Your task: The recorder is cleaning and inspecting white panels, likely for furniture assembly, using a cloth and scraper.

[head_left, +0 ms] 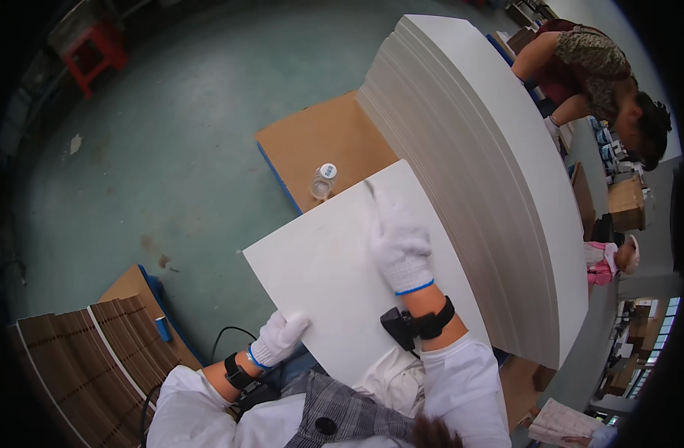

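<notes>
A large white sheet of board lies in front of me, tilted across the view. My left hand, in a white knitted glove, is closed on the board's near left edge, with the thumb side over the top face. My right hand, gloved the same way with a blue cuff edge, rests over the board's far right part. Its fingers are drawn together toward the far edge. A thin dark sliver shows at their tips, too small to name. Both wrists wear black straps with small devices.
A tall stack of white sheets rises along the right. Beyond the board, a clear bottle with a white lid stands on a brown panel. Slotted brown cardboard is at lower left, a red stool far left. A co-worker bends at far right.
</notes>
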The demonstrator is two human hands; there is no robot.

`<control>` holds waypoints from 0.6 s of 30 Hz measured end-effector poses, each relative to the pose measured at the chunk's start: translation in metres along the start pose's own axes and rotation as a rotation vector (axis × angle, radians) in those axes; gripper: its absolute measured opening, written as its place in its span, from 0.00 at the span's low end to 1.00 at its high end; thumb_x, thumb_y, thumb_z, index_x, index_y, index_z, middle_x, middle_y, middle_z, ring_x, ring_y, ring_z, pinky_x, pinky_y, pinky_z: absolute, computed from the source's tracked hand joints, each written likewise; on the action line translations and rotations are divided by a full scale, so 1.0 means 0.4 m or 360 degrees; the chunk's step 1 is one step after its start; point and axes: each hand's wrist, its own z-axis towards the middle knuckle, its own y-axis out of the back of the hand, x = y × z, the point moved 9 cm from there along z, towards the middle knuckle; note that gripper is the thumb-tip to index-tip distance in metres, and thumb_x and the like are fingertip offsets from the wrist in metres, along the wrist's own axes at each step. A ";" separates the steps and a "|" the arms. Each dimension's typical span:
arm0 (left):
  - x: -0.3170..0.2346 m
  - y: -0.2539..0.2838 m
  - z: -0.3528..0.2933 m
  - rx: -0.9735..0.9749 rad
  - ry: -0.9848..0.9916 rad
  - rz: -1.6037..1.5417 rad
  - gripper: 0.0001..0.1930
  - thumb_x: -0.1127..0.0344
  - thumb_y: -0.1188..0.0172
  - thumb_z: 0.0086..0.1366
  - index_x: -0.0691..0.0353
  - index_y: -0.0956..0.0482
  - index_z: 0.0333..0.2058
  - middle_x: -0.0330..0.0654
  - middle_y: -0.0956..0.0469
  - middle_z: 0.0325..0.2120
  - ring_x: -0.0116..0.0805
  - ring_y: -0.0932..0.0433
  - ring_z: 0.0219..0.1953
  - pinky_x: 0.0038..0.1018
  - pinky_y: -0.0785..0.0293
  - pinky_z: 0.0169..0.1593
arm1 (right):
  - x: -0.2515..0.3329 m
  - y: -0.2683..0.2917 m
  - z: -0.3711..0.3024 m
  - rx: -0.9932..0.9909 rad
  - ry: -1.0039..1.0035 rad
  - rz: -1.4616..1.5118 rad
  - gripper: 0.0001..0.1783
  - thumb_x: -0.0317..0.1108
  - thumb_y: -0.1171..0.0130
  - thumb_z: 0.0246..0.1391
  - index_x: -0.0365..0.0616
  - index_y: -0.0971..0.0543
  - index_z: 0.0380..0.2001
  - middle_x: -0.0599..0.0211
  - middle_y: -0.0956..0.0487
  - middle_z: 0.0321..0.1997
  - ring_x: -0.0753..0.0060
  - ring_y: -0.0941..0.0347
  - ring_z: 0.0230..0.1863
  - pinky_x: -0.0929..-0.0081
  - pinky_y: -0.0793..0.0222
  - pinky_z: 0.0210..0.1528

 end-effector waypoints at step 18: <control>0.027 -0.005 -0.001 -0.0020 0.0121 -0.0246 0.12 0.74 0.45 0.53 0.64 0.26 0.38 0.53 0.24 0.36 0.53 0.23 0.36 0.38 0.25 0.38 | 0.017 0.025 -0.036 -0.0188 0.0183 -0.0113 0.26 0.30 0.48 0.51 0.48 0.32 0.57 0.54 0.26 0.37 0.52 0.26 0.32 0.60 0.27 0.33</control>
